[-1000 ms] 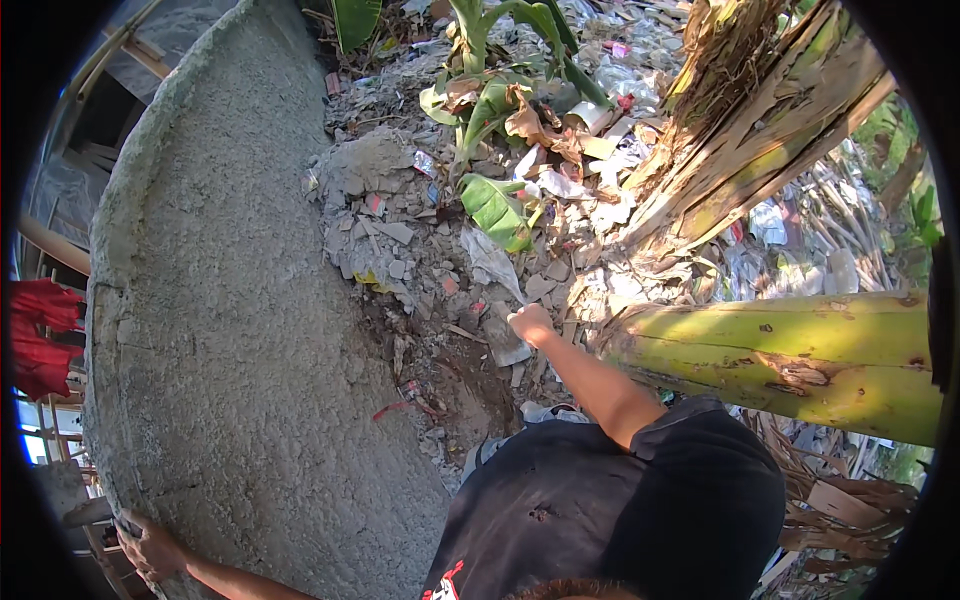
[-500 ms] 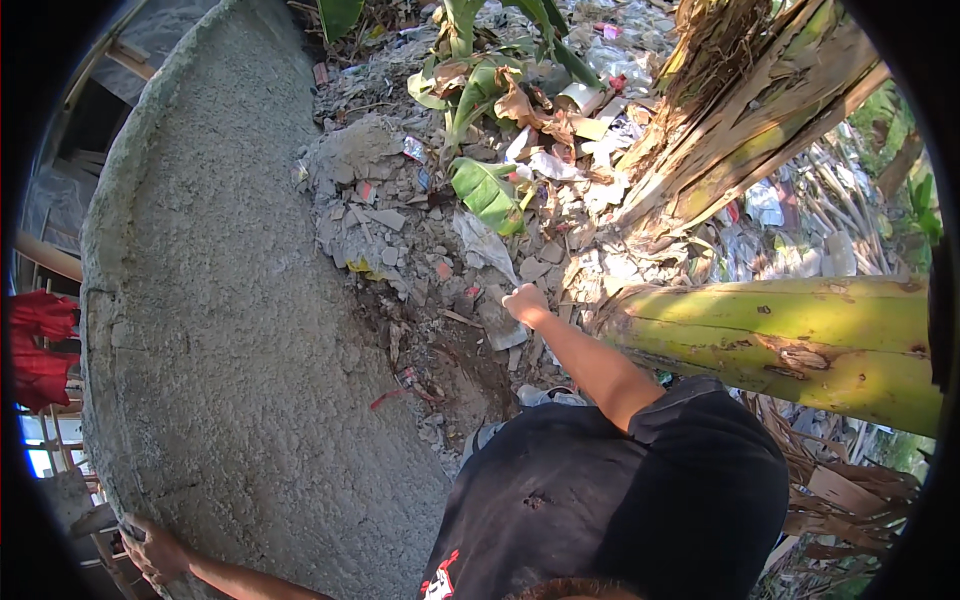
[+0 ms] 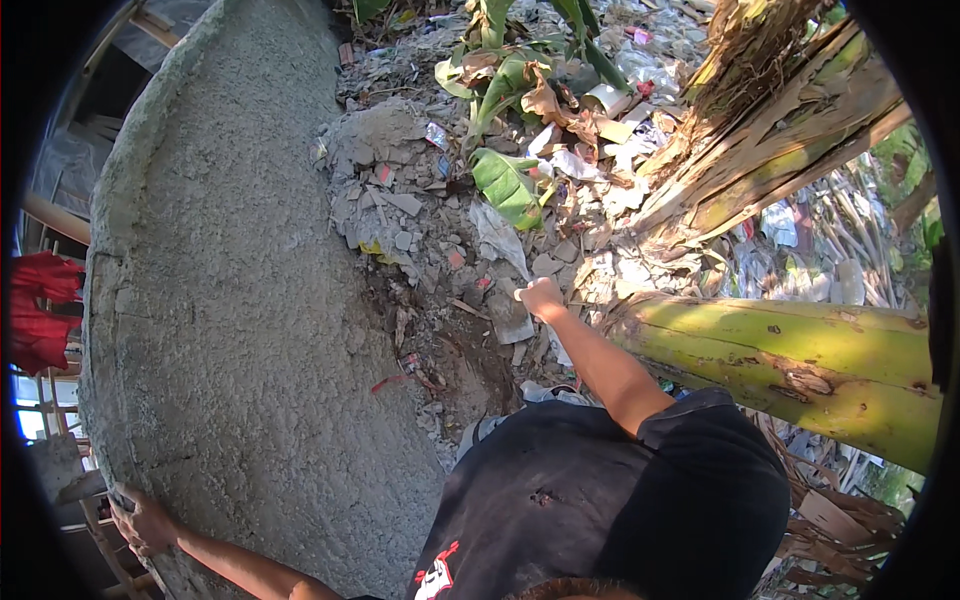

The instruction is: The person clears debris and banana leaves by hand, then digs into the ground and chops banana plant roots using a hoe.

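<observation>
My right hand (image 3: 541, 298) is closed on the narrow end of a dirty whitish plastic bag (image 3: 497, 235). The bag stretches away from my fist toward the rubble, its far end under a green leaf (image 3: 508, 188). At the lower left, my left hand (image 3: 145, 525) grips the top edge of a rough grey concrete wall (image 3: 240, 270), and some of its fingers are hidden over the far side. Broken tile pieces and dirt lie around my right hand, with a flat grey slab (image 3: 512, 315) just beside it.
A thick green banana trunk (image 3: 770, 345) crosses on the right, near my right forearm. Another trunk with dry peeling bark (image 3: 740, 140) leans above it. Mixed litter (image 3: 610, 160) covers the slope. Beyond the wall hangs red cloth (image 3: 42, 310).
The view has shifted a little, so the scene sits further right and lower. My right hand keeps hold of the plastic bag, and my left hand stays on the wall's edge.
</observation>
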A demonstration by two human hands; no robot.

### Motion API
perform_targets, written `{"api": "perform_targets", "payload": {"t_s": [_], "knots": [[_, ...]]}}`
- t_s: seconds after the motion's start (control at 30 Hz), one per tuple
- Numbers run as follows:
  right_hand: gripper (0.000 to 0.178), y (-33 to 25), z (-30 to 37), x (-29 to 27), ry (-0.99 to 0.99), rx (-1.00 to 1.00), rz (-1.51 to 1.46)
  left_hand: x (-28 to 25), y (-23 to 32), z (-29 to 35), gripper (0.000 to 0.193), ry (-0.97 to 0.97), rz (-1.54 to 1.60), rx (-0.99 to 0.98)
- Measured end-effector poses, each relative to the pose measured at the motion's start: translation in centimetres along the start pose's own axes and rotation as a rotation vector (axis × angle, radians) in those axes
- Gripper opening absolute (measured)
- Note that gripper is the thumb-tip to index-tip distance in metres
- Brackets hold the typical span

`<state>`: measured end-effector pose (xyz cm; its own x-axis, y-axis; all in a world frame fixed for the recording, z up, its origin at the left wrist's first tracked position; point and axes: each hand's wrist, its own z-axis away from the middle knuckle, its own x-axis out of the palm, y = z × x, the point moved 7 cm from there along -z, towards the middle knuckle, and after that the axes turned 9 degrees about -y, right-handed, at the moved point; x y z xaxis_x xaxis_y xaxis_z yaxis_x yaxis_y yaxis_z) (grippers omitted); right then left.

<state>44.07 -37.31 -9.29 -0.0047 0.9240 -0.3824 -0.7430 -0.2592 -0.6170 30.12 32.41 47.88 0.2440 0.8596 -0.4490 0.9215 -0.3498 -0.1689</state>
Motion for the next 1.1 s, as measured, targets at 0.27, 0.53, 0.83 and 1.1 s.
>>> {"api": "perform_targets", "payload": {"t_s": [0.27,0.53,0.83,1.1], "knots": [[0.024,-1.3,1.6,-0.7,-0.001,-0.057,0.023,-0.3,0.4,0.2,0.055,0.018,0.037,-0.002],[0.027,-1.7,2.3,-0.5,-0.054,-0.069,-0.037,-0.6,0.3,0.5,0.051,0.030,0.047,0.005],[0.027,-0.6,0.3,-0.2,-0.030,-0.087,-0.021,-1.5,1.1,0.2,0.048,0.072,0.034,0.030],[0.028,-0.1,-0.5,-0.3,0.001,-0.064,0.032,-0.7,0.1,0.3,0.049,-0.010,0.036,0.035]]}}
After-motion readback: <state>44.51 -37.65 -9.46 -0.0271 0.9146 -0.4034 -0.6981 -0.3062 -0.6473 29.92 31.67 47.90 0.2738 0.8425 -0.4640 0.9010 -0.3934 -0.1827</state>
